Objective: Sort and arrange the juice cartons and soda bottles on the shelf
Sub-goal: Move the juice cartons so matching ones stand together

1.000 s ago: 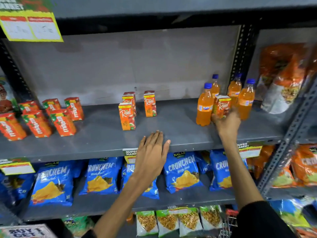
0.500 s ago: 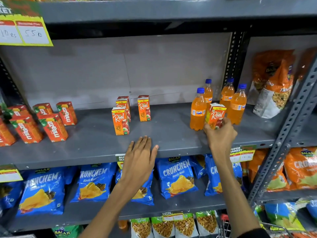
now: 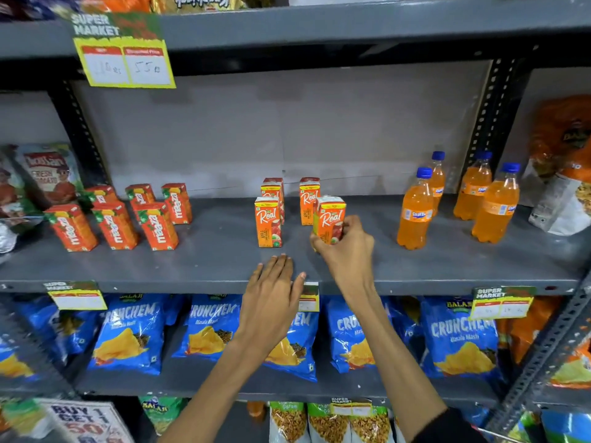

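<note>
So we've got our right hand [image 3: 343,247] wrapped around a Real apple juice carton [image 3: 329,219], fingers curled on its lower half, and the carton is leaning a bit to the left, right at the middle of the grey shelf [image 3: 224,266]. Can't tell if its base is actually touching the shelf or just above it, since the hand covers the bottom. It sits just right of the other three Real cartons: one standing in front [image 3: 268,221], and two behind it, a left one [image 3: 273,190] and a right one [image 3: 309,199]. Our left hand [image 3: 271,298] is flat and spread out, palm down, holding nothing, fingertips resting on the front lip of the shelf just below that front carton. Over on the left there's a bunch of six red Maaza cartons [image 3: 121,215] in two rows, all upright. On the right are four orange Fanta bottles [image 3: 415,209] with blue caps, well apart from the cartons. Blue Crunchem chip bags [image 3: 128,337] fill the shelf below, and a yellow price tag [image 3: 124,63] hangs from the shelf above.
</note>
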